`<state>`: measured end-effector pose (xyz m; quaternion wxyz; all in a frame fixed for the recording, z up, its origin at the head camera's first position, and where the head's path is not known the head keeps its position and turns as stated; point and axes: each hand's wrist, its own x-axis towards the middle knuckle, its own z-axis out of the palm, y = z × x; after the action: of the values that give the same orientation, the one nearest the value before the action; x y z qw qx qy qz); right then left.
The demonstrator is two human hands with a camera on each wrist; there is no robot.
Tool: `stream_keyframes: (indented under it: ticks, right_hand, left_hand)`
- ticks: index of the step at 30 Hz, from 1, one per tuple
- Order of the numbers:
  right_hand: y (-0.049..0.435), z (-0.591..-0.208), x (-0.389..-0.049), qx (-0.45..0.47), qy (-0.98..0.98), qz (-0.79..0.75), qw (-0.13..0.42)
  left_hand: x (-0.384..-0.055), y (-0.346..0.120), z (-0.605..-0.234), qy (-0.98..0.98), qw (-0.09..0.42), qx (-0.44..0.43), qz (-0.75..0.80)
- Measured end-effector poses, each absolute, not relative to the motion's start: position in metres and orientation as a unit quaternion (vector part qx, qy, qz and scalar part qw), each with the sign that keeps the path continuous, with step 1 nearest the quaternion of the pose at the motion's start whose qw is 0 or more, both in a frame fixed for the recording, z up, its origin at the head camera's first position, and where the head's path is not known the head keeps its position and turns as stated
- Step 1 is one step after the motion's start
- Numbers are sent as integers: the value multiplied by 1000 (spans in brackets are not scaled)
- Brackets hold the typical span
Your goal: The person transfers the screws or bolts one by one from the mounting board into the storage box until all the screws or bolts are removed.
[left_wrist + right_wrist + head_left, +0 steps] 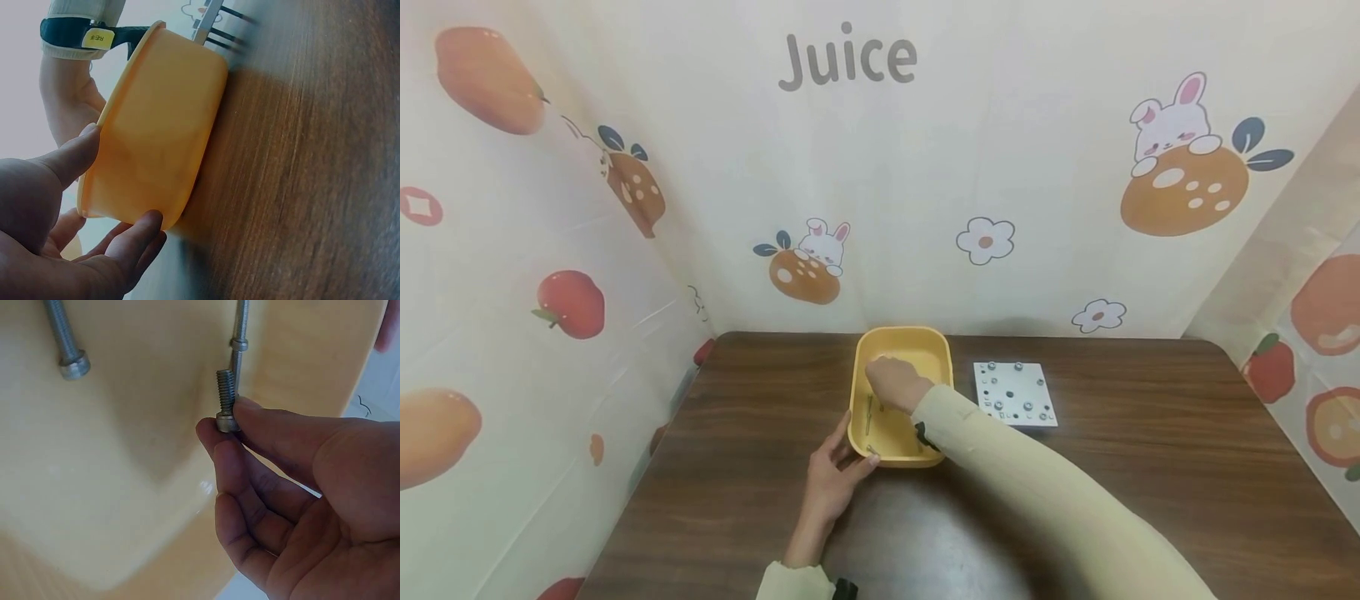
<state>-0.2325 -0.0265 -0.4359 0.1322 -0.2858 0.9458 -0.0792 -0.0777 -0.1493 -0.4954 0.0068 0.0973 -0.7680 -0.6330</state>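
A yellow plastic bin (902, 462) stands on the table. My left hand (831, 482) holds it at its near left corner, with the thumb (78, 153) at the rim and the other fingers against the wall. Inside the bin, my right hand (281, 506) pinches a short socket-head screw (225, 394) between thumb and fingertips, its threaded end pointing away from the palm. Two longer screws, one with a thick head (75, 365) and one with a collar partway along (240, 344), lie in the bin. The head view hides the pinched screw behind the hand.
Right of the bin, a white plate (1018, 392) carries several screws and holes; dark pegs (228, 36) jut from its underside. A printed curtain (910, 167) closes off the back and sides of the brown wooden table (760, 400). The right sleeve crosses the bin's near right corner.
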Motion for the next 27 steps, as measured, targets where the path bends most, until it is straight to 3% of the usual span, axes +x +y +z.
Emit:
stream_keyframes:
  ticks: [27]
  right_hand:
    - [-28,-431,-226,-264,957,-68,99]
  left_hand:
    - [-76,-149,-495,-769,10,92,-632]
